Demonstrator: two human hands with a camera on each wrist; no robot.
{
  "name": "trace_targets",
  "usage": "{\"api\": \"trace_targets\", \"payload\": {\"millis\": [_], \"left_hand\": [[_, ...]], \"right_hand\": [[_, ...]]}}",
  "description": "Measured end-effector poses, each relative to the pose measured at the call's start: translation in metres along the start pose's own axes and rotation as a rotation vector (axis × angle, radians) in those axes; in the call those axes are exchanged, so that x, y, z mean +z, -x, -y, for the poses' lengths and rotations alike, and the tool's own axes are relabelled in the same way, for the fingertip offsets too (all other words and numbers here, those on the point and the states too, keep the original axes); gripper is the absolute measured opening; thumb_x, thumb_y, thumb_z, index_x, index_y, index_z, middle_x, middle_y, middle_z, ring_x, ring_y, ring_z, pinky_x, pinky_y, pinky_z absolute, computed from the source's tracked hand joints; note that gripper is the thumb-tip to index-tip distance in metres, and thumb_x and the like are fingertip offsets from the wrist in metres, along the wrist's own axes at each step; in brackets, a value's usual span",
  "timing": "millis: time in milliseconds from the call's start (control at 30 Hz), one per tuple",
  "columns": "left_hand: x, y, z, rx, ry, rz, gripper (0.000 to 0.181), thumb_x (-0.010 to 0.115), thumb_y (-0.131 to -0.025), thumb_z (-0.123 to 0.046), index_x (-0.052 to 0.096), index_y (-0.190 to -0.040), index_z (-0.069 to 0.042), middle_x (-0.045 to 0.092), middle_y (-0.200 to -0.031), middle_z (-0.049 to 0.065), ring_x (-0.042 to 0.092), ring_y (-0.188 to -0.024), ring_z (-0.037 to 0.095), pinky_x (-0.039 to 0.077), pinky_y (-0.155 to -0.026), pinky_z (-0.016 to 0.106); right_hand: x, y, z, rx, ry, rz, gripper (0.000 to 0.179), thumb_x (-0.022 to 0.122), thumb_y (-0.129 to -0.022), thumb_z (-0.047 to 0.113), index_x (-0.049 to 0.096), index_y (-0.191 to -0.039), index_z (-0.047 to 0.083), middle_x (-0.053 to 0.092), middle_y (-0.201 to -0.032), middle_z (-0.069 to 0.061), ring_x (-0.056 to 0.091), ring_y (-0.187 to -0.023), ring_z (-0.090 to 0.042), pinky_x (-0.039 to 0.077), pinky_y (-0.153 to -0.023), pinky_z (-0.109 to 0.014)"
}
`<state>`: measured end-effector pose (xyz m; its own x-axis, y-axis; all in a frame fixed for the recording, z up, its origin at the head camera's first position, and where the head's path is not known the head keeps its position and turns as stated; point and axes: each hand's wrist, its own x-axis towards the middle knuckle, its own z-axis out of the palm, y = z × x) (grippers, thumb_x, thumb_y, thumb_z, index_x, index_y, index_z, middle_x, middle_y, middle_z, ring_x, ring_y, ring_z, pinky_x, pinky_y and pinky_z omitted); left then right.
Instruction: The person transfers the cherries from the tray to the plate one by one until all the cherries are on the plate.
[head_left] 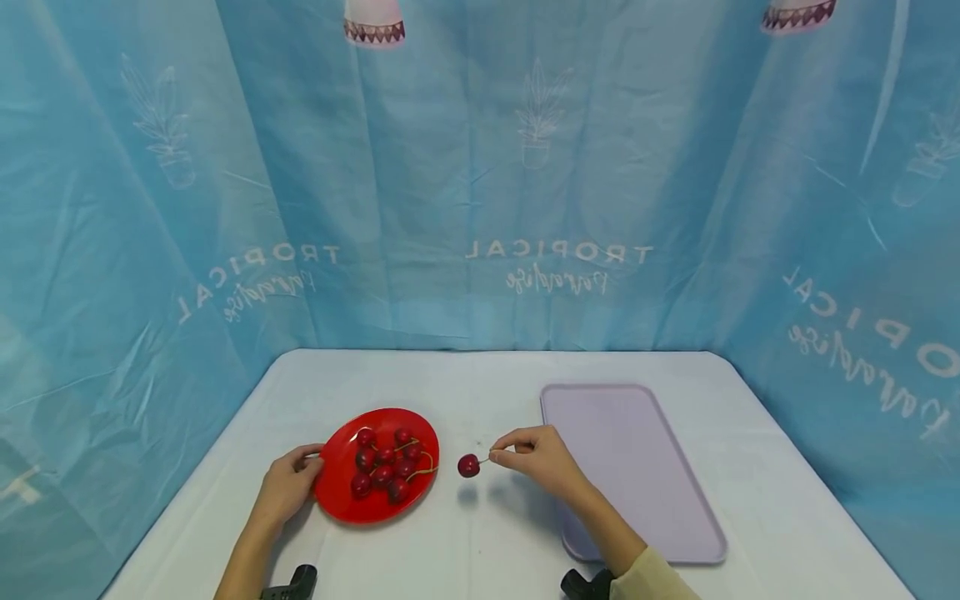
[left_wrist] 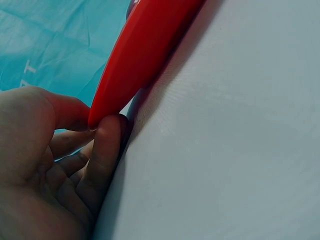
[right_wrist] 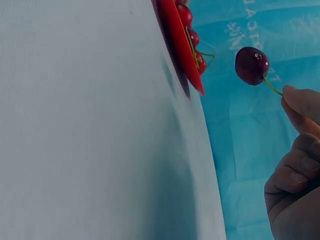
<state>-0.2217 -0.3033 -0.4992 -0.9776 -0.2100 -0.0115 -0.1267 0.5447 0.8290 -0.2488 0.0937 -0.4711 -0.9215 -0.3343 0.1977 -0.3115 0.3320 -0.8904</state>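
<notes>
A round red plate (head_left: 341, 492) holds several dark red cherries (head_left: 385, 456), some with green stems. At its left edge, my left hand (head_left: 288, 483) pinches the rim between thumb and fingers; the left wrist view shows the plate's rim (left_wrist: 130, 65) in that grip. Between the plate and the purple tray, my right hand (head_left: 543, 458) pinches a single cherry (head_left: 468, 466) by its stem. That cherry (right_wrist: 251, 65) hangs above the table, its shadow below it, apart from the plate.
A pale purple rectangular tray (head_left: 615, 450) lies on the right of the white table (head_left: 480, 375), partly under my right forearm. Blue printed curtains (head_left: 480, 192) enclose the table's back and sides.
</notes>
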Motion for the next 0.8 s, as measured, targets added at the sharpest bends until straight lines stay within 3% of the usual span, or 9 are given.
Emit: {"api": "trace_targets", "payload": {"millis": [233,567,800], "left_hand": [[0.0,-0.004,-0.001,0.006,-0.015,-0.001,0.039,0.049,-0.097,-0.018,0.052,-0.131,0.002,0.06,-0.108,0.017,0.056,-0.089,0.026,0.049,-0.062,0.018],[0.001,-0.003,0.001,0.009,-0.031,-0.008,0.04,0.05,-0.097,-0.019,0.053,-0.131,0.002,0.061,-0.111,0.019,0.058,-0.091,0.027,0.051,-0.064,0.02],[0.001,-0.001,0.0,0.0,-0.026,-0.001,0.04,0.05,-0.096,-0.017,0.052,-0.131,0.002,0.061,-0.108,0.018,0.058,-0.087,0.026,0.049,-0.059,0.018]], "right_hand": [[0.016,-0.008,0.005,-0.021,-0.034,0.011,0.018,0.077,-0.081,0.034,0.078,-0.089,0.019,0.033,-0.051,0.002,0.029,-0.048,-0.011,0.025,-0.043,-0.023],[0.047,-0.019,0.01,-0.053,-0.071,0.033,0.022,0.075,-0.083,0.029,0.077,-0.092,0.009,0.034,-0.049,0.002,0.027,-0.045,-0.01,0.024,-0.04,-0.024],[0.068,-0.023,0.018,-0.037,-0.117,0.056,0.017,0.076,-0.081,0.028,0.078,-0.09,0.014,0.031,-0.048,0.001,0.024,-0.045,-0.01,0.022,-0.039,-0.024]]}}
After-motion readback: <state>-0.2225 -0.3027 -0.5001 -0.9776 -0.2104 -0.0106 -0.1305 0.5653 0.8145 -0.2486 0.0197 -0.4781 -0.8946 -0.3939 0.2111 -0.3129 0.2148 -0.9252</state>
